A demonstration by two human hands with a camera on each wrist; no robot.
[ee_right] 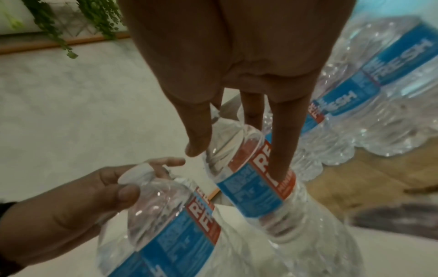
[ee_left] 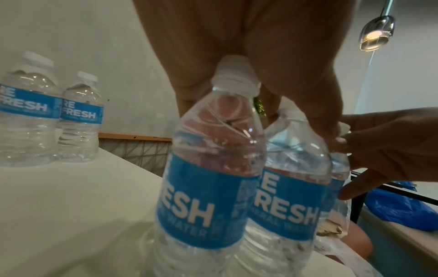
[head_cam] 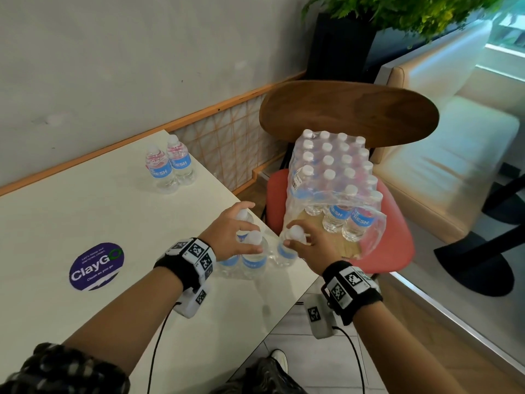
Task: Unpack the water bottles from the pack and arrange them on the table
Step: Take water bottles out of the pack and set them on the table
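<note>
My left hand (head_cam: 241, 231) grips two clear water bottles (head_cam: 250, 260) with blue labels by their necks, at the right edge of the white table (head_cam: 85, 211). The left wrist view shows them upright, side by side (ee_left: 208, 187). Just to their right, my right hand (head_cam: 301, 241) holds a third bottle (head_cam: 285, 251) by its white cap; thumb and fingers curl round its neck (ee_right: 251, 178). The torn plastic pack (head_cam: 332, 177), with several bottles inside, sits on the chair's red seat beyond my right hand. Two more bottles (head_cam: 170, 166) stand together at the table's far side.
The chair has a red seat (head_cam: 395, 251) and a wooden backrest (head_cam: 349, 109) and stands against the table's right edge. A beige bench (head_cam: 454, 166) lies further right. A purple round sticker (head_cam: 96, 265) is on the table. A wall runs behind the table.
</note>
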